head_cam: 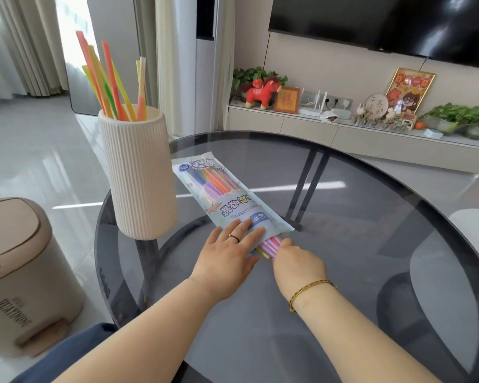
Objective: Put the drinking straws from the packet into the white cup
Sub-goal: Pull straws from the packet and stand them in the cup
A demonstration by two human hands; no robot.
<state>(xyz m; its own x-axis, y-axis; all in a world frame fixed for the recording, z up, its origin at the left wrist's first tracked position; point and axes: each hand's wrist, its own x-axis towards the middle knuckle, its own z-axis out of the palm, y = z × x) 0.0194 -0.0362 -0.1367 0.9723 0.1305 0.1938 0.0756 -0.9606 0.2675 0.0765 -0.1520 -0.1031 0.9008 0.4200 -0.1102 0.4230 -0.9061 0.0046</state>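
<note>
A tall ribbed white cup [138,172] stands at the left rim of the round glass table [371,217] and holds several coloured straws [111,81]. The light-blue straw packet [219,194] lies flat beside it, its open end toward me. My left hand [230,258] rests flat on the packet's near end, fingers spread, a ring on one finger. My right hand [296,261] pinches the ends of the purple and yellow straws [268,246] that stick out of the packet's mouth.
A beige pedal bin [20,272] stands on the floor at the left. Beyond the table runs a low TV cabinet [343,134] with plants and ornaments. A white seat [470,244] sits at the right edge.
</note>
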